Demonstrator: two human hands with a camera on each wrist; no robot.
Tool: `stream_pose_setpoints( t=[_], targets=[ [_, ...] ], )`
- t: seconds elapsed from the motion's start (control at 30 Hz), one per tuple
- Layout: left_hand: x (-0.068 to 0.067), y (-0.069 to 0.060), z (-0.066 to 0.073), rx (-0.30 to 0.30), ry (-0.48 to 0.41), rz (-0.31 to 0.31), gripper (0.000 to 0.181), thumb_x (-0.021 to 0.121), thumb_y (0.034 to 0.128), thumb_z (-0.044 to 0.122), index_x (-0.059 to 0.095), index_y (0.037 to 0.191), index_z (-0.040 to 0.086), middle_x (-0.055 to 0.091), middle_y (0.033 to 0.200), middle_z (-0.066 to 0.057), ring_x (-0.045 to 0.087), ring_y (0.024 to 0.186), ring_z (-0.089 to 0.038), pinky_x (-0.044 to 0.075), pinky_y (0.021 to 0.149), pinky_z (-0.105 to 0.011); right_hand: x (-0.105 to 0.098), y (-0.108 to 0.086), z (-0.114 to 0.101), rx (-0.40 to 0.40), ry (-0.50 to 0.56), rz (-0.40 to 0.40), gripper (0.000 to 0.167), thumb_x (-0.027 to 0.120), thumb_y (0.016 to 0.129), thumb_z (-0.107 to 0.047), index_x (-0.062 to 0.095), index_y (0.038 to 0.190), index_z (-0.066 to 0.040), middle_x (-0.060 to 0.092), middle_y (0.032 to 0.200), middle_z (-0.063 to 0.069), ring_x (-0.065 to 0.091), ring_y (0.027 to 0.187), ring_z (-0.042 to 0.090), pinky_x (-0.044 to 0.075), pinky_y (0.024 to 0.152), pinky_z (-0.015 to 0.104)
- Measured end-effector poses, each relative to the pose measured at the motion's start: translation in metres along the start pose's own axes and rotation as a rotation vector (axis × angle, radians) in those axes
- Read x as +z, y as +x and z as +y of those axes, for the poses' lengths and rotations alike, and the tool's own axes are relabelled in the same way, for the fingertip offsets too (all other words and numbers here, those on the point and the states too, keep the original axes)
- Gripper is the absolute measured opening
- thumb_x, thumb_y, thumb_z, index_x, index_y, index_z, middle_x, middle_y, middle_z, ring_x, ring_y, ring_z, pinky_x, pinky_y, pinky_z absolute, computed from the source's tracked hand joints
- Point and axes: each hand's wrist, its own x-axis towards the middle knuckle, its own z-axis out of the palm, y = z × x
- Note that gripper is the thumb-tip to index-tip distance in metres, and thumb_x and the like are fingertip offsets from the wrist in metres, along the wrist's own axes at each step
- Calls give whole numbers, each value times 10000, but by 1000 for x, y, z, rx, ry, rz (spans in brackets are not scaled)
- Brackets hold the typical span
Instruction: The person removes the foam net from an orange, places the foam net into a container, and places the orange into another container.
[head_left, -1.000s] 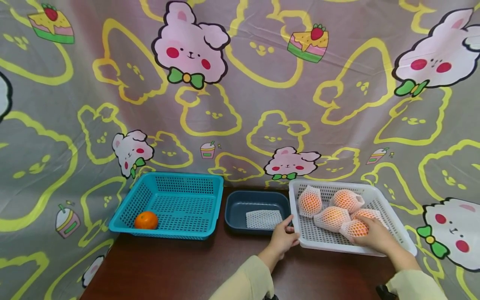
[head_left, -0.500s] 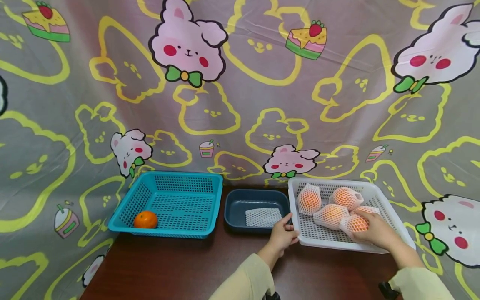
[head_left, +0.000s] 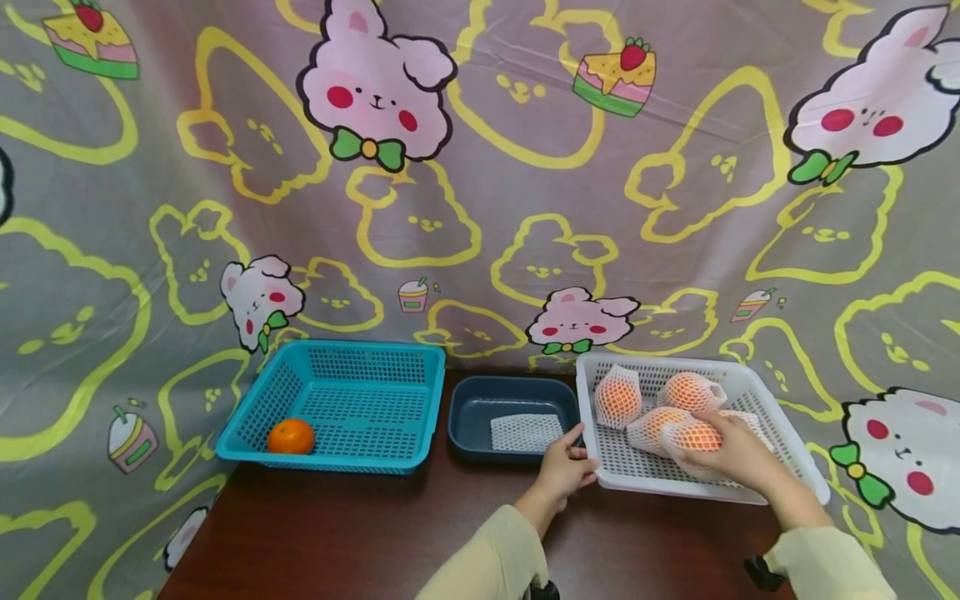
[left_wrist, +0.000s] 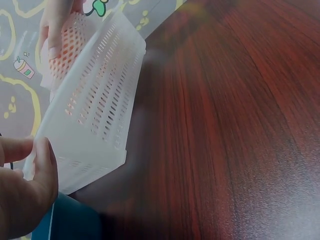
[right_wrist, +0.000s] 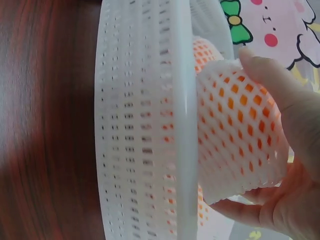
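Tbl (head_left: 360,533) prob. wood; hand (head_left: 737,455) grips netted fruit (right_wrist: 242,125).

Can't read any text, label, brand, number or sign anywhere, whether in head view, left wrist view or right wrist view.

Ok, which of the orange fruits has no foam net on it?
The bare fruit at the near left of the turquoise basket. The other visible fruits, in the white basket and the right hand, all wear white nets.
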Motion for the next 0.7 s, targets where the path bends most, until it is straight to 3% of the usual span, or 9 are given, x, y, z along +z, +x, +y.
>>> stream_pose_setpoints(
  t=[0.33,0.7],
  targets=[
    [-3,2,-2,1,-70,-39,680,650,877,-195,519,1496,53,596,910,-52,626,783,-134,609,720,-336,15,9,-20,-19,26,-6,857,882,788,-404,531,1405,76,442,1314,462,477,1178,624,415,907,742],
    [-10,2,-6,-1,-99,-60,612,700,879,-126,549,1451,29,664,964,-121,640,758,-112,600,726,-296,16,6,-47,-51,39,-24,845,870,789,-461,555,1397,34,455,1345,425,499,1181,618,428,907,737]
  ],
)
